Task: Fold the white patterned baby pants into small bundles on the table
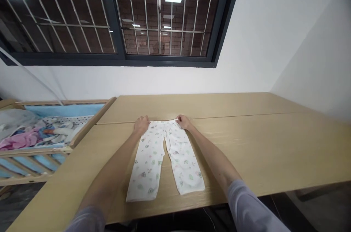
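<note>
We see L hand [142, 125] & R hand [183, 122] pinched on opp. waist corners of white print pants [148, 158], flat on table [260, 140], legs twd us.

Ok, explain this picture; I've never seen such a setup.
No machine here, just a person's bare left hand and right hand. The one picture comes from a camera on the person's head, looking forward and down. On the wooden table lie white patterned trousers, spread flat with the legs toward the person. The right hand seems to pinch one waist corner; the left hand is at the other, its grip unclear. A crib stands on the left, and a barred window is ahead.
</note>
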A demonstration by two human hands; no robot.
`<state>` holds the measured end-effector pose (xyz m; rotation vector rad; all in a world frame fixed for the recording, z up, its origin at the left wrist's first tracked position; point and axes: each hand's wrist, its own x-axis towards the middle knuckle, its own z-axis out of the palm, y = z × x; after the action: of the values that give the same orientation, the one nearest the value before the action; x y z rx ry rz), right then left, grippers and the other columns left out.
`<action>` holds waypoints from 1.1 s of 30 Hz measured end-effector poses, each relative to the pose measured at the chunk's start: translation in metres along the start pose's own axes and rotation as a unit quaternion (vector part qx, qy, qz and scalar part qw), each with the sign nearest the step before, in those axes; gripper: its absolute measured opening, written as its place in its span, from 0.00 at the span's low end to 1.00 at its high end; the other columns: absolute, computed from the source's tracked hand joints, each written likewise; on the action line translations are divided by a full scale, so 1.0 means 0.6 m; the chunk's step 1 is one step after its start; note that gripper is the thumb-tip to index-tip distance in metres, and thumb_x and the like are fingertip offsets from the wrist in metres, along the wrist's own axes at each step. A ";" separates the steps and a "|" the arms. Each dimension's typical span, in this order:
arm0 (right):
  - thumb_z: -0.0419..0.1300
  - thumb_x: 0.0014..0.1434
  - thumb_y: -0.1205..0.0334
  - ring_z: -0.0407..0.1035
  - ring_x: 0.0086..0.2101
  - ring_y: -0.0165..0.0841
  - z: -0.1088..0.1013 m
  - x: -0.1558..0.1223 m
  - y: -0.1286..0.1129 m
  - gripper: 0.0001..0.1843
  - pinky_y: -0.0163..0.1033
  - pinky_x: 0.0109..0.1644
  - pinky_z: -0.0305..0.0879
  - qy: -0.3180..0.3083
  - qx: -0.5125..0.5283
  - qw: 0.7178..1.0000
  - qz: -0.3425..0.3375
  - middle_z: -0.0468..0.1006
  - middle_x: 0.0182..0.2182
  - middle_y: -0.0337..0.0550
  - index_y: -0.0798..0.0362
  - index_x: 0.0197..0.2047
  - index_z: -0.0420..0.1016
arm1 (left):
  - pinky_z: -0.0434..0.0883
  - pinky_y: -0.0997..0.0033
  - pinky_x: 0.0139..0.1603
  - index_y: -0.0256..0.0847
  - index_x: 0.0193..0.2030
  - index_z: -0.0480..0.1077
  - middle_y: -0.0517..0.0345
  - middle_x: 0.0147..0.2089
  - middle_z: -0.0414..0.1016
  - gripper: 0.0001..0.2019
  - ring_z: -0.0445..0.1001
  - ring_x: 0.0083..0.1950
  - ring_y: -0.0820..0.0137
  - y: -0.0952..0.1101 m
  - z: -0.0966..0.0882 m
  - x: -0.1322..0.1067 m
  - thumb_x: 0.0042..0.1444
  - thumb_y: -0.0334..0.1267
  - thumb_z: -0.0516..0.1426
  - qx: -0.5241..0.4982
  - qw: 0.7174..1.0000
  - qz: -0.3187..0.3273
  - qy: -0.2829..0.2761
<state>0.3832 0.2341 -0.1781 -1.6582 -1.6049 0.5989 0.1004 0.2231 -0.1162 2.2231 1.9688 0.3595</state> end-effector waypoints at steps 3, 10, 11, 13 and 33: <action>0.63 0.57 0.66 0.67 0.38 0.33 0.006 0.007 0.012 0.05 0.38 0.47 0.58 0.006 0.007 1.000 0.006 0.77 0.33 0.40 0.54 0.38 0.75 | 0.75 0.50 0.55 0.39 0.58 0.69 0.48 0.59 0.72 0.19 0.74 0.55 0.60 0.016 -0.011 -0.010 0.65 0.45 0.59 -0.004 1.000 -0.017 0.009; 0.61 0.59 0.62 0.69 0.32 0.31 -0.017 0.010 0.022 0.13 0.34 0.38 0.63 -0.053 0.101 0.994 0.001 0.78 0.34 0.45 0.59 0.47 0.73 | 0.64 0.54 0.62 0.36 0.62 0.65 0.39 0.59 0.72 0.19 0.69 0.62 0.54 0.122 -0.064 -0.136 0.69 0.42 0.51 -0.045 0.997 0.067 0.012; 0.61 0.59 0.62 0.69 0.32 0.31 -0.019 0.010 0.022 0.12 0.34 0.38 0.63 -0.062 0.112 0.992 -0.004 0.79 0.34 0.45 0.59 0.45 0.73 | 0.67 0.57 0.57 0.38 0.59 0.67 0.43 0.53 0.76 0.18 0.73 0.57 0.56 0.141 -0.058 -0.175 0.68 0.44 0.51 -0.056 0.994 0.097 -0.015; 0.62 0.58 0.63 0.70 0.32 0.31 -0.022 0.009 0.021 0.10 0.34 0.38 0.64 -0.078 0.126 0.989 -0.014 0.79 0.33 0.46 0.59 0.42 0.75 | 0.70 0.59 0.47 0.43 0.50 0.73 0.49 0.42 0.80 0.18 0.78 0.44 0.58 0.178 -0.032 -0.260 0.66 0.53 0.53 -0.072 0.984 0.145 -0.076; 0.67 0.54 0.65 0.72 0.34 0.33 -0.026 0.008 -0.049 0.07 0.36 0.38 0.66 -0.050 -0.061 0.996 0.044 0.79 0.34 0.43 0.57 0.36 0.74 | 0.63 0.70 0.30 0.42 0.29 0.72 0.57 0.26 0.77 0.13 0.75 0.28 0.66 0.231 0.036 -0.436 0.60 0.42 0.51 -0.172 0.965 0.164 -0.115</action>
<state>0.3769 0.2342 -0.1450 -1.8209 -1.6755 0.6478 0.2101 -0.0526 -0.1201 2.2356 1.3092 0.4228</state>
